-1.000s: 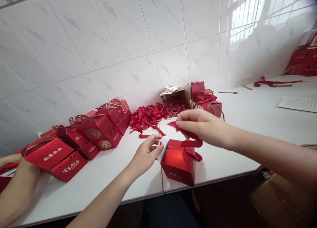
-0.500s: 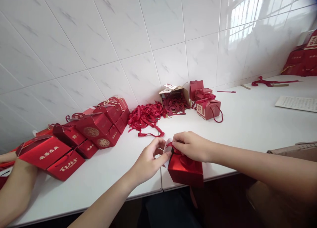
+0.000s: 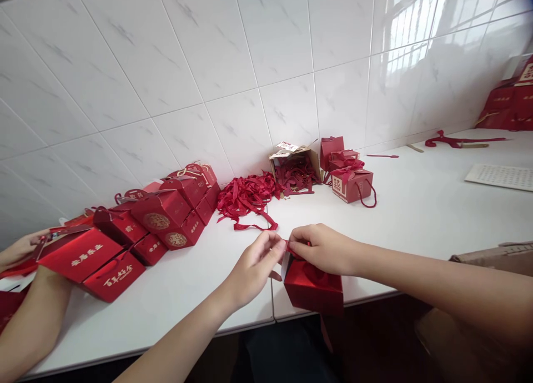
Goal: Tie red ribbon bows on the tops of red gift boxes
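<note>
A shiny red box (image 3: 314,288) sits at the table's front edge, its left end showing a white inner face. My left hand (image 3: 259,261) is at that end, thumb and forefinger pinched on a small red piece at the top of the box; whether it is ribbon or flap I cannot tell. My right hand (image 3: 318,247) rests over the box top with bent fingers closed on red ribbon, the fingertips partly hidden. Behind my hands a loose red ribbon (image 3: 256,226) trails from a pile of red ribbons (image 3: 245,194).
Stacked red boxes (image 3: 160,211) stand at the left, beside another person's arm (image 3: 39,316). At the wall are an open carton (image 3: 314,158) of red pieces and small red gift boxes (image 3: 353,186). A keyboard (image 3: 499,175) lies right; brown cardboard (image 3: 495,256) is near the front edge.
My left thumb has moved up from the box's white end to its top corner. The other person's hand at the far left has come into view behind the boxes.
</note>
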Tool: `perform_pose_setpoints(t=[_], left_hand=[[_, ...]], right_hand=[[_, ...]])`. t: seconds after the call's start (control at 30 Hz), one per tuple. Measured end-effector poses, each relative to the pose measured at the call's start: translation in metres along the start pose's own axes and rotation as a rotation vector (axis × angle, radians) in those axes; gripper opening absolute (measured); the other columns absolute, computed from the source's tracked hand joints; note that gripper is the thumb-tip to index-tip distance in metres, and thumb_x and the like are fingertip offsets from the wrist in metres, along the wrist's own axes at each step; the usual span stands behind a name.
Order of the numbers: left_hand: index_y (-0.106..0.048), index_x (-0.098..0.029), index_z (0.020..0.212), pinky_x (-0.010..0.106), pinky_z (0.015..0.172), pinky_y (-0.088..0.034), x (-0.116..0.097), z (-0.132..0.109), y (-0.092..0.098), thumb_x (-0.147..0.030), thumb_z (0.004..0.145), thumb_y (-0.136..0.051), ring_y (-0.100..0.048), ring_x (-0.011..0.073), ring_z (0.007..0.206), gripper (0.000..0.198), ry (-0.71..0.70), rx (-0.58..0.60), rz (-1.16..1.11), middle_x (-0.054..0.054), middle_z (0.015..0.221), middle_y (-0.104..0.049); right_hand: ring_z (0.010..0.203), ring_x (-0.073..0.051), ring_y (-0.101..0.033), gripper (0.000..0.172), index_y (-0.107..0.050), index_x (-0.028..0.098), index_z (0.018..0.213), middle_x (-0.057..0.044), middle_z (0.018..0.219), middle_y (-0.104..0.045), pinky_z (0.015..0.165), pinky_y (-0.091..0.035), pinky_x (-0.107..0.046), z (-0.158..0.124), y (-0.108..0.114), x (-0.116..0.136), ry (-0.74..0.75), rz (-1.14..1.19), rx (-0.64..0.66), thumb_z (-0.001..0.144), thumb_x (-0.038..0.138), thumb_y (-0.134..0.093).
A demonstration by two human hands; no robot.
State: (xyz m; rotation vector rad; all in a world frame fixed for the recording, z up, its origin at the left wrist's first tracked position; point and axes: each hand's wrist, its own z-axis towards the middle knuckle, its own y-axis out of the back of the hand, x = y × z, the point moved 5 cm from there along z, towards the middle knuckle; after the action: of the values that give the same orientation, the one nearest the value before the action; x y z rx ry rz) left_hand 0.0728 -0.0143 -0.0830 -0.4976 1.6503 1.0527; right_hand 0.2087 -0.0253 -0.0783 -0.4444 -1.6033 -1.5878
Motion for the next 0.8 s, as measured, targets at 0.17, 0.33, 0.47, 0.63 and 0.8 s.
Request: perform_pose_setpoints(t=[0.17, 0.33, 0.47, 0.63, 0.8], left_hand=[[-0.047, -0.020, 0.081, 0.024, 0.060, -0.051, -0.002, 0.005, -0.002, -0.040, 0.087, -0.045, -0.052, 0.0137, 0.075, 0.021, -0.003, 0.007, -0.019, -0.001, 0.078, -0.049], [-0.048, -0.020, 0.073, 0.029, 0.062, -0.046, 0.017, 0.011, 0.021, -0.031, 0.084, -0.045, -0.054, 0.0162, 0.067, 0.016, -0.074, -0.111, 0.483, 0.001, 0.073, -0.055], [-0.045, -0.020, 0.059, 0.042, 0.072, -0.042, 0.041, 0.015, 0.058, -0.018, 0.073, -0.051, -0.055, 0.0270, 0.074, 0.016, 0.020, -0.338, 0.960, 0.006, 0.067, -0.052], [-0.052, -0.020, 0.090, 0.041, 0.088, -0.039, 0.028, 0.020, 0.045, -0.030, 0.088, -0.039, -0.051, 0.0254, 0.100, 0.017, -0.168, -0.321, 0.730, 0.009, 0.100, -0.056], [-0.046, -0.022, 0.097, 0.032, 0.081, -0.044, 0.020, 0.024, 0.012, -0.042, 0.088, -0.044, -0.054, 0.0190, 0.097, 0.022, -0.199, -0.158, 0.191, 0.005, 0.104, -0.053]], right_hand=[[0.062, -0.014, -0.052, 0.022, -0.062, 0.020, 0.076, -0.001, 0.069, -0.062, 0.057, -0.038, -0.025, 0.000, -0.004, -0.001, 0.006, -0.031, -0.003, 0.086, 0.027, -0.044], [0.074, -0.019, -0.058, 0.031, -0.062, 0.019, 0.080, -0.008, 0.087, -0.064, 0.062, -0.041, -0.028, -0.007, 0.024, 0.009, 0.007, -0.276, -0.184, 0.086, 0.046, -0.046], [0.056, -0.023, -0.057, 0.051, -0.053, 0.019, 0.051, -0.009, 0.060, -0.058, 0.049, -0.037, -0.030, -0.020, 0.051, 0.009, -0.227, -0.644, 0.002, 0.052, 0.066, -0.072], [0.039, -0.016, -0.048, 0.052, -0.047, 0.020, 0.035, 0.001, 0.038, -0.042, 0.045, -0.035, -0.029, -0.024, 0.048, -0.002, -0.293, -0.549, 0.243, 0.042, 0.060, -0.079], [0.067, -0.026, -0.061, 0.049, -0.065, 0.017, 0.066, -0.009, 0.069, -0.063, 0.054, -0.040, -0.031, -0.008, 0.034, -0.016, -0.189, -0.457, 0.177, 0.054, 0.064, -0.072]])
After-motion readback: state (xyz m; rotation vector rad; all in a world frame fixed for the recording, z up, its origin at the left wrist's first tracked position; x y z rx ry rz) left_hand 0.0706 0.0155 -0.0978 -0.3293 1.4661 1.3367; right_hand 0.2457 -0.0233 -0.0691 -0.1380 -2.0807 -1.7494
